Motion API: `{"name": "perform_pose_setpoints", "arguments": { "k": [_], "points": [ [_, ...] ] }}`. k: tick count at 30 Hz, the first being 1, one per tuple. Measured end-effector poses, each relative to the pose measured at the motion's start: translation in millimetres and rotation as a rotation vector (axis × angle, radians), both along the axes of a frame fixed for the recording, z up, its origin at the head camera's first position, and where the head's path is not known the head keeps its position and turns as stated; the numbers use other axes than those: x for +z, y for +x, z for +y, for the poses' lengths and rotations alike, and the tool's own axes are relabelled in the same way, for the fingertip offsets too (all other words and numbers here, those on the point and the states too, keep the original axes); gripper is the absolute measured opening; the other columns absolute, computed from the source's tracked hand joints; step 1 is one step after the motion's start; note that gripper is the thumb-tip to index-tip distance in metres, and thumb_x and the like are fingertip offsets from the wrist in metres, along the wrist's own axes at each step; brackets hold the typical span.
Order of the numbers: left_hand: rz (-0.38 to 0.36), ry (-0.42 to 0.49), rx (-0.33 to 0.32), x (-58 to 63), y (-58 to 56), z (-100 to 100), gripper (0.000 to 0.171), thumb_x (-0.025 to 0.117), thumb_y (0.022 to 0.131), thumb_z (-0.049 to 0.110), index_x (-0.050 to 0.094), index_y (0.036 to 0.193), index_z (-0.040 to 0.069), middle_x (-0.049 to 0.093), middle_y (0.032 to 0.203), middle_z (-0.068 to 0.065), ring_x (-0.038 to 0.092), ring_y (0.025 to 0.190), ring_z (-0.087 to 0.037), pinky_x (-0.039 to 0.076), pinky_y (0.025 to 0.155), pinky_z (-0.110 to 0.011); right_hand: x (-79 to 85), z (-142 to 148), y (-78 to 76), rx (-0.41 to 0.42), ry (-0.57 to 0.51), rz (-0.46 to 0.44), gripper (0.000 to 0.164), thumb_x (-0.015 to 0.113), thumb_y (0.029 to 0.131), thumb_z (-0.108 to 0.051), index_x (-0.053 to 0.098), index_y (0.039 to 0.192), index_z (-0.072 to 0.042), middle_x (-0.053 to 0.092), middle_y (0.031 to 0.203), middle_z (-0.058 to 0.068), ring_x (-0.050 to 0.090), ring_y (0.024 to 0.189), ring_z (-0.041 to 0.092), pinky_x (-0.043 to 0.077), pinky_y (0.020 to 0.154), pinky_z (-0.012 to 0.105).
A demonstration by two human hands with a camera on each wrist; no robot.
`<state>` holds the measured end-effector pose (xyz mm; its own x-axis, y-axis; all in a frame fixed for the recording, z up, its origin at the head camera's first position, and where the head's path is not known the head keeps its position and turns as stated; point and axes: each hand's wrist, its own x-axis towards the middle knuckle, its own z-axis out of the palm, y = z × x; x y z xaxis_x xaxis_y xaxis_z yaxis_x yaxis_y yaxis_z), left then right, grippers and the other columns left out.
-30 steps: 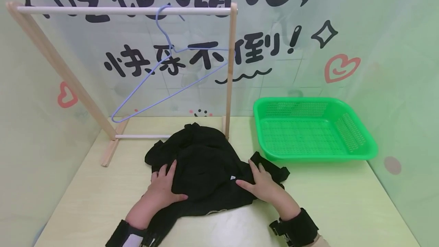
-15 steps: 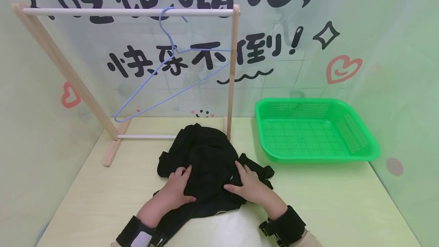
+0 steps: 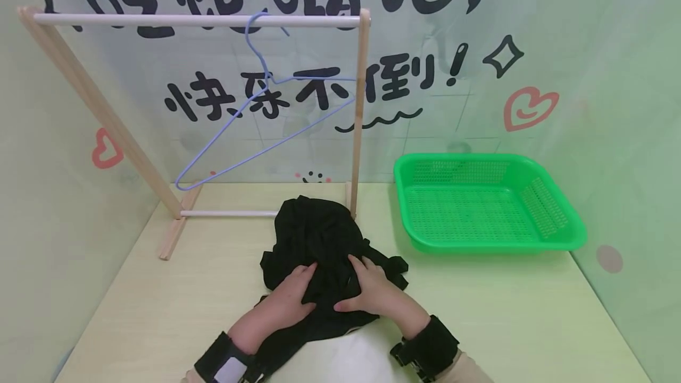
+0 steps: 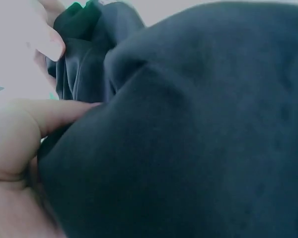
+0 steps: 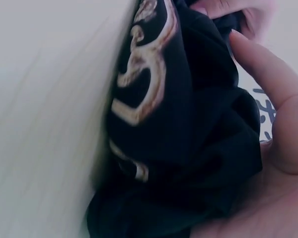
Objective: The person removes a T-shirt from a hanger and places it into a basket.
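Note:
A crumpled black garment (image 3: 319,235) lies bunched on the table below the hanging rack. From its left side my left hand (image 3: 289,300) presses in, index finger and thumb extended over the cloth. Opposite it, my right hand (image 3: 375,294) pushes against the right side, thumb pointing inward. Folds rise between the two hands. A tan printed pattern (image 5: 149,64) shows on the cloth in the right wrist view. In the left wrist view, the left thumb (image 4: 64,113) lies against the dark fabric; the other fingers are mostly hidden.
A wooden rack with a white top rod (image 3: 186,20) stands behind the garment at left. From the rod hangs a blue wire hanger (image 3: 266,149). At the back right is a green plastic basket (image 3: 409,229). A printed curtain (image 3: 452,117) closes off the back.
Both hands have moved inward, toward each other, squeezing the garment into a narrower heap. Its left and right ends have been drawn in. The rack, hanger and basket stay put.

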<state>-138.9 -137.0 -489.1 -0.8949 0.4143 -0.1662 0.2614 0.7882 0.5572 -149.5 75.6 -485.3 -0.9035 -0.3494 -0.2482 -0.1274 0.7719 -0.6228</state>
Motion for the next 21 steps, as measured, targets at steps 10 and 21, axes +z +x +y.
{"name": "perform_pose_setpoints", "arguments": {
  "k": [10, 21],
  "points": [
    [0.057, 0.175, 0.001, -9.4, -4.6, 15, 0.060, 0.068, 0.084, 0.009, 0.043, 0.136, -0.007, 0.050, 0.131, -0.021, 0.048, 0.124, -0.033, 0.041, 0.102, -0.049, -0.6, -11, 1.2, 0.022, 0.040, 0.023, 0.111, 0.085, 0.063, -0.046, 0.025, 0.148, -0.007, 0.025, 0.148, 0.028, 0.029, 0.133, 0.049, 0.040, 0.096, 0.061],
    [0.077, 0.343, -0.001, -10.5, -0.8, 27, 0.058, 0.070, 0.084, 0.014, 0.047, 0.136, 0.001, 0.052, 0.132, -0.018, 0.049, 0.123, -0.032, 0.039, 0.103, -0.051, -2.8, -4, 0.2, -0.011, -0.003, 0.144, 0.103, 0.086, 0.060, -0.047, 0.037, 0.140, -0.003, 0.042, 0.137, 0.026, 0.044, 0.123, 0.044, 0.044, 0.094, 0.057]
  ]
}}
